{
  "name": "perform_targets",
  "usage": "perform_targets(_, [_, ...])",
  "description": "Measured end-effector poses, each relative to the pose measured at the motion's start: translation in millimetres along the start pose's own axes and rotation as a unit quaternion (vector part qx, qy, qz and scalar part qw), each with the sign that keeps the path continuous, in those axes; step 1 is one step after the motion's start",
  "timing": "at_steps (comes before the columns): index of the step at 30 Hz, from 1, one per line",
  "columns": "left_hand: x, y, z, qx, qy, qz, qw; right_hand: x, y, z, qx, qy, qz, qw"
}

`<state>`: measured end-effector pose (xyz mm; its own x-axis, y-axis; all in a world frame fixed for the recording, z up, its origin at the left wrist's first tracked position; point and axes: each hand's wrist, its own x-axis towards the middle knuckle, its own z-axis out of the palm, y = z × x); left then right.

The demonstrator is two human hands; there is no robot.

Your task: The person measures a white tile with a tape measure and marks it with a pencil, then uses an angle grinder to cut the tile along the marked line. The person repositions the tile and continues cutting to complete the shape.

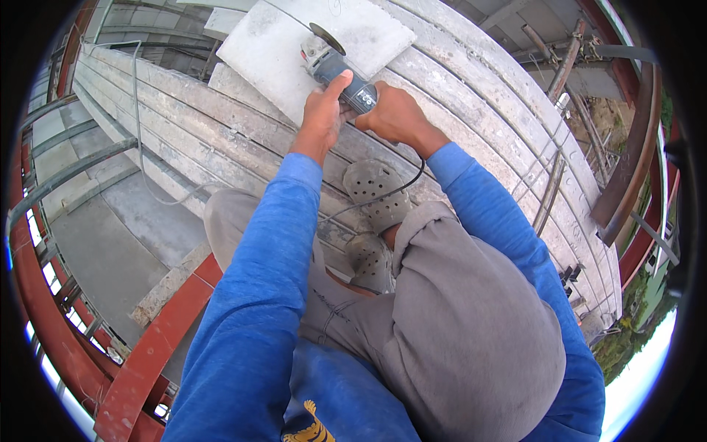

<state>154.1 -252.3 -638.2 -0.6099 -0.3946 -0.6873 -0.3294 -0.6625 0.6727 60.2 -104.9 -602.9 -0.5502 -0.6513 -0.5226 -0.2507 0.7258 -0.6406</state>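
Observation:
Both my hands are closed around an angle grinder (340,79) with a dark blue-grey body. My left hand (324,118) wraps its left side, thumb along the top. At the rear end, my right hand (396,116) grips the body. The cutting disc (328,38) stands on edge at the far end, over a pale, flat slab (254,55). A thin dark line runs across the slab from near the disc; whether the disc touches the slab I cannot tell. From beneath my right wrist, a black cord (409,183) curves down past my shoes.
Long concrete planks (471,88) lie side by side under the slab and my perforated clogs (377,193). A thin grey cable (138,96) hangs at the left, near metal rails (81,166). Red steel beams (151,353) cross the lower left. A brown steel beam (633,158) and poles stand right.

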Motion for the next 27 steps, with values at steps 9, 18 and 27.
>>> perform_targets(9, [-5, -7, 1, -0.021, 0.0, -0.023, 1.0, -6, 5, 4, 0.002, 0.005, 0.004, 1.0])
perform_targets(18, [-8, -9, 3, -0.025, 0.004, -0.028, 0.999, -7, 10, 7, 0.003, 0.01, -0.004, 1.0])
perform_targets(27, [-7, -16, 3, -0.019, -0.006, -0.016, 1.0, -10, 15, 9, 0.008, 0.016, 0.009, 1.0])
